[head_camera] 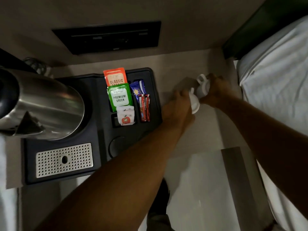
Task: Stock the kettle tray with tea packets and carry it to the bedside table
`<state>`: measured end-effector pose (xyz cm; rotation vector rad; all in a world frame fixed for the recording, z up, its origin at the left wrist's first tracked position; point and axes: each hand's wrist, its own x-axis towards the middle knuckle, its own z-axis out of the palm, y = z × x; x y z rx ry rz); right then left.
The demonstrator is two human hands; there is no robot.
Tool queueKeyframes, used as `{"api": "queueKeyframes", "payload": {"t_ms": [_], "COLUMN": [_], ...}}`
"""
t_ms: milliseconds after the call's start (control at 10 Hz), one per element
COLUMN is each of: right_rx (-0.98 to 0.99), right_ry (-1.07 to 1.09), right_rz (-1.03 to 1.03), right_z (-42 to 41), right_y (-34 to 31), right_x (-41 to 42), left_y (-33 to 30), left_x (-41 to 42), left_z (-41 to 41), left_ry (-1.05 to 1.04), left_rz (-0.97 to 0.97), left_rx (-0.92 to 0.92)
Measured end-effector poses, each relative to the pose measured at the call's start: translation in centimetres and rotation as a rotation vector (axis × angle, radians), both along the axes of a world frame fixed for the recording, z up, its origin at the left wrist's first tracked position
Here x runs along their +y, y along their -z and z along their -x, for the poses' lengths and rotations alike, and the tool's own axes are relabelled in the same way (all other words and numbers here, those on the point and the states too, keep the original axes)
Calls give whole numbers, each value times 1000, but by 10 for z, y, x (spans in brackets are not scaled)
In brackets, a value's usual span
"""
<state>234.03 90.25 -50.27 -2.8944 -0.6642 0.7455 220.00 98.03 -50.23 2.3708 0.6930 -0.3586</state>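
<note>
While both white cups are gripped, left hand (179,104) on near cup (194,104), right hand (216,90) on far cup (202,86), at 3 o'clock of stocked kettle tray (100,130): likely clinking or chipping through crowding

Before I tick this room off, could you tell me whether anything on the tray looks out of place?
Nothing stands out. The tea packets and sachets sit in their tray slots beside the kettle. Both hands hold white cups on the table.

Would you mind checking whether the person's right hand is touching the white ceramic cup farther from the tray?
Touching. The head view shows the right hand wrapped around the white ceramic cup, fingers covering its side with no gap.
</note>
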Motion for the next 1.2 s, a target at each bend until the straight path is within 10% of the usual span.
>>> {"api": "queueKeyframes", "payload": {"t_ms": [200,400,1200], "right_rx": [-61,100,66], "right_ry": [107,-78,-135], "right_rz": [-408,-295,-43], "right_z": [101,234,253], "right_y": [-34,-28,-37], "right_x": [-9,16,38], "left_y": [-21,-6,-20], "left_x": [8,40,53], "left_z": [97,225,241], "left_ry": [-247,-420,-260], "left_rz": [-1,-98,-179], "left_rx": [-204,-31,135]}}
